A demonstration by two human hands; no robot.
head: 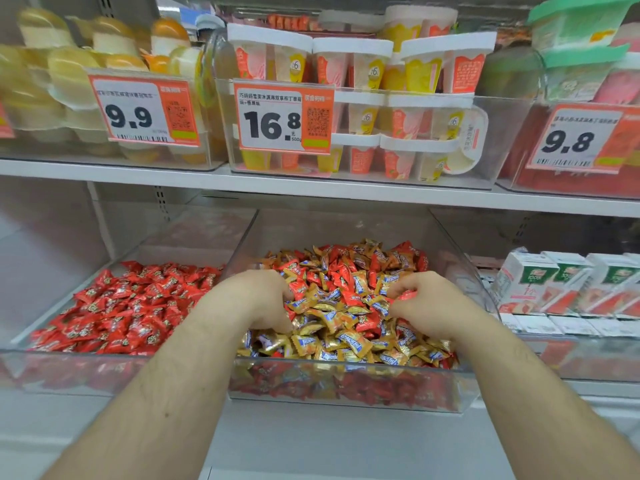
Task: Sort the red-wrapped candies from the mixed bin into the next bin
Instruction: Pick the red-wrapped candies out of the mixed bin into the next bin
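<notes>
Two clear, hard-plastic bins sit side by side on a white store shelf (311,427). The mixed bin (346,386), a slope-walled trough, holds a heap of crinkly, glossy pillow-shaped candies: gold-wrapped candies (349,342) with blue labels mingled with red-wrapped candies (341,275). The next bin (69,368), to its left, holds only red candies (128,306) of the same shiny foil.

Both hands are in the mixed bin, apart from each other. The left hand (263,299) has its fingers curled down into the pile; whether it grips a candy cannot be told. The right hand (429,303) curls its fingers round a red piece (408,294) at its fingertips.

On the shelf above, clear bins hold white-lidded pudding cups (363,64), with an orange price tag (282,117) in front. Small cartons (540,282) stand at right.
</notes>
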